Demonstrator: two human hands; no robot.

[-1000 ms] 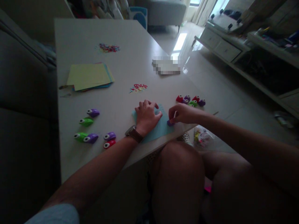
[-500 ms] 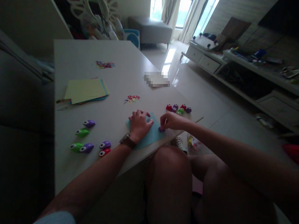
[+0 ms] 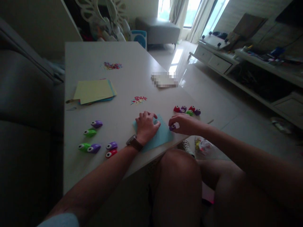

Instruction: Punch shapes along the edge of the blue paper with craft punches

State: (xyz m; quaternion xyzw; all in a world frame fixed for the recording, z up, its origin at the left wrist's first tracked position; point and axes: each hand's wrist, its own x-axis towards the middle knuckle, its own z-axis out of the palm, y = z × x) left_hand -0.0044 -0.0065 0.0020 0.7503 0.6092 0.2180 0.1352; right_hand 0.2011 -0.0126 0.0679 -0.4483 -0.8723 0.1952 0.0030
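Note:
My left hand (image 3: 148, 126) rests on a light blue sheet of paper (image 3: 163, 137) near the table's front edge. Its fingers are bent but apart, holding nothing. At the sheet's right edge, the fingers of my right hand (image 3: 184, 123) curl round a small purple craft punch (image 3: 172, 127) with a white ring on it. Just beyond that hand stand several red, purple and green craft punches (image 3: 190, 112). More punches lie left of my left arm, among them a green punch (image 3: 90, 132) and a red punch (image 3: 111, 153).
Cut paper bits (image 3: 139, 100) lie behind the blue sheet, and another colourful pile (image 3: 112, 66) is farther back. Stacked coloured paper (image 3: 94, 91) sits at the left. A blurred-out pale item (image 3: 164, 81) lies by the right edge of the white table (image 3: 127, 53).
The view has shifted slightly, moving everything right in the picture. My right fingers have loosened around the purple punch, and its white ring now shows. My left hand stays on the paper.

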